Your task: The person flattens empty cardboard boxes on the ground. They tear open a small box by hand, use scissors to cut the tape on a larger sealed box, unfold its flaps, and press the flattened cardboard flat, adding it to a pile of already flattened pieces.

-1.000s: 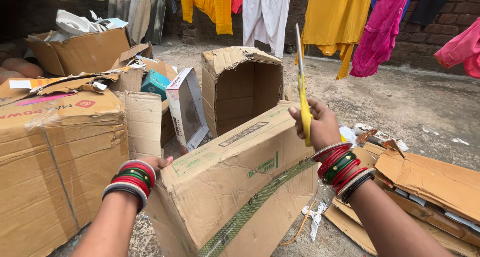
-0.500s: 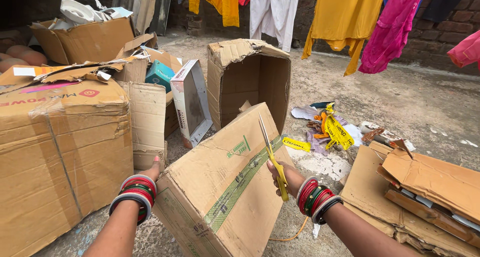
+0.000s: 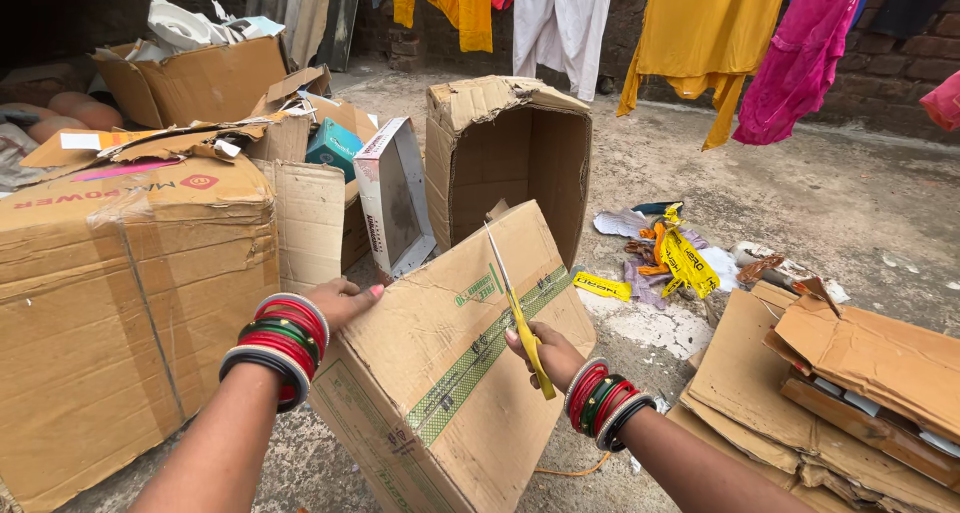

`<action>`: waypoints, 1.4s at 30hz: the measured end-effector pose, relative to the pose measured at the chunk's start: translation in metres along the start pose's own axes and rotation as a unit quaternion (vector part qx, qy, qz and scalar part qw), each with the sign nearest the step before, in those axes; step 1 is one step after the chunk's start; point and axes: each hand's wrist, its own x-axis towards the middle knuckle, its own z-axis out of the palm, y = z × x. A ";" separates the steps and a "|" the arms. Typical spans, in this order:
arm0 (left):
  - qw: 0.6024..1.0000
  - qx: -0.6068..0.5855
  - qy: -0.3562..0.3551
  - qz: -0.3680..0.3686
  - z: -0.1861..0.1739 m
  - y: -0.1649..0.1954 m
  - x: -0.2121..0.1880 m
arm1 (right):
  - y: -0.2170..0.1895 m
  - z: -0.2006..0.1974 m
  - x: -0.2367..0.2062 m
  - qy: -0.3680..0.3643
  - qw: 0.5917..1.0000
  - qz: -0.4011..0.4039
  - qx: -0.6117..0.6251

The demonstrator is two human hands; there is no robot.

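A brown cardboard box [image 3: 440,363] with a green tape strip running along its face lies tilted in front of me. My left hand [image 3: 340,301] presses on its upper left edge, the wrist ringed with red, green and white bangles. My right hand [image 3: 548,356] is closed around the yellow handle of a pair of scissors [image 3: 515,308]. The metal blades point up and away, resting on the box's face close to the green tape.
A large taped carton [image 3: 120,303] stands at left. An upright open box [image 3: 510,163] sits behind. Flattened cardboard [image 3: 850,373] is stacked at right. Yellow strap scraps [image 3: 680,258] lie on the concrete ground. Clothes hang along the brick wall.
My right hand has come down from raised height with the scissors and now lays the blades on the box face. The box has turned so the green tape faces me.
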 end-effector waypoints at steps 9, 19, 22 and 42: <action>0.922 0.294 0.240 -0.080 0.029 -0.001 -0.007 | 0.007 -0.017 0.004 0.055 0.998 0.025 -0.008; 0.911 0.350 -0.177 0.128 0.138 0.003 -0.030 | 0.058 -0.039 0.030 0.071 0.986 0.144 0.034; 0.890 0.382 -0.242 0.064 0.151 -0.029 -0.029 | 0.080 -0.043 0.039 0.034 0.986 0.137 0.087; 0.932 0.313 -0.176 0.050 0.200 -0.035 0.007 | 0.179 -0.052 0.057 -0.281 0.920 0.179 0.209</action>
